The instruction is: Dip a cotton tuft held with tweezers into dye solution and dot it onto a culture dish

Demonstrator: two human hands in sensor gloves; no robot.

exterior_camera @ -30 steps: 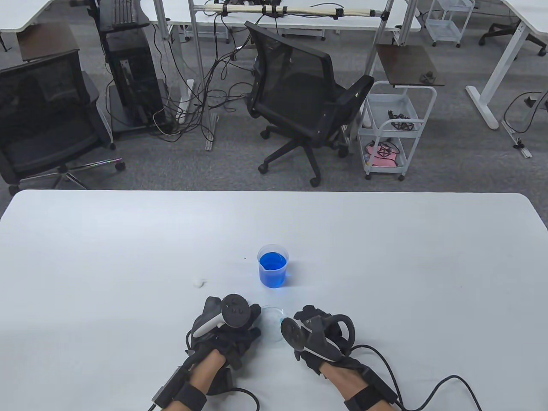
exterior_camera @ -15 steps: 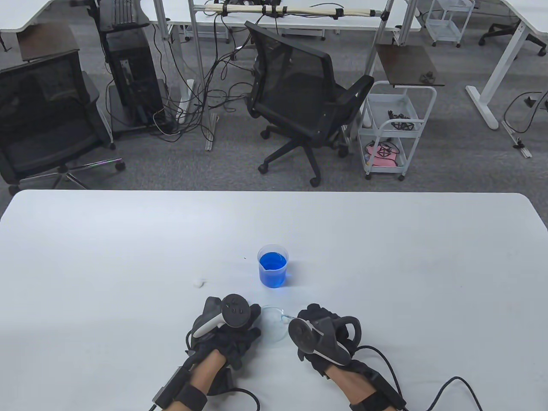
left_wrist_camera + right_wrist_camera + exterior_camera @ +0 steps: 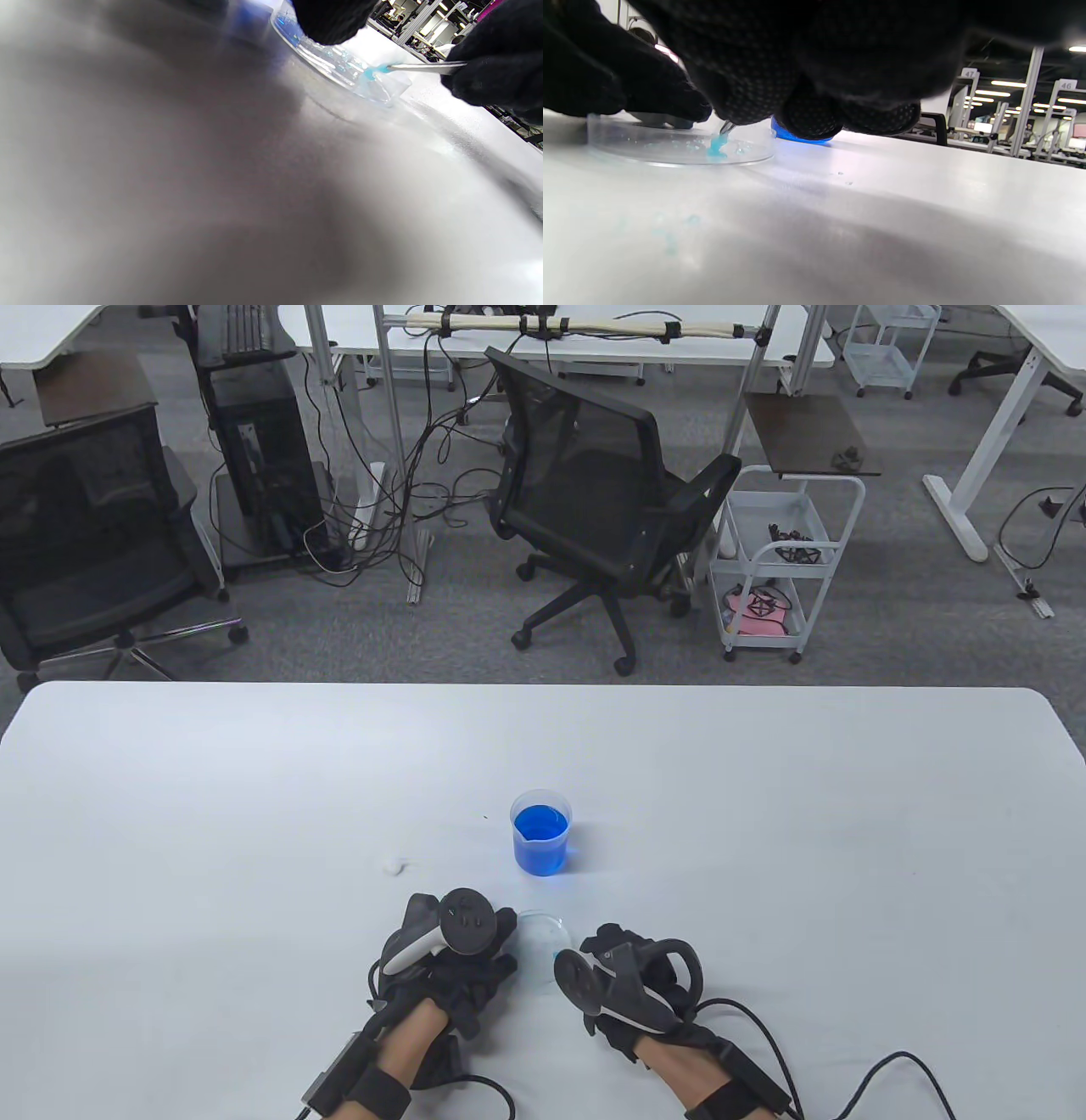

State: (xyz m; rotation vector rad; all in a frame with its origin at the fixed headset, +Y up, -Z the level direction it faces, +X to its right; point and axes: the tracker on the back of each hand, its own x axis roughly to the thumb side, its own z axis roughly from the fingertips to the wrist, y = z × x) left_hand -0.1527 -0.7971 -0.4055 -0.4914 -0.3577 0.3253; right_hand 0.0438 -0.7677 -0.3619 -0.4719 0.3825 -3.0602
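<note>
Blue-stained, one cotton tuft [image 3: 716, 146] is touching the floor of the one clear culture dish [image 3: 543, 943], pinched in one pair of tweezers [image 3: 424, 67] that the right hand [image 3: 632, 980] is gripping. One left hand [image 3: 454, 954] is resting fingertips on the dish's left rim. One dye beaker [image 3: 540, 831] is standing just beyond; one spare tuft [image 3: 392, 864] is lying leftward. Since half a second ago the right hand has shifted slightly left and nearer.
</note>
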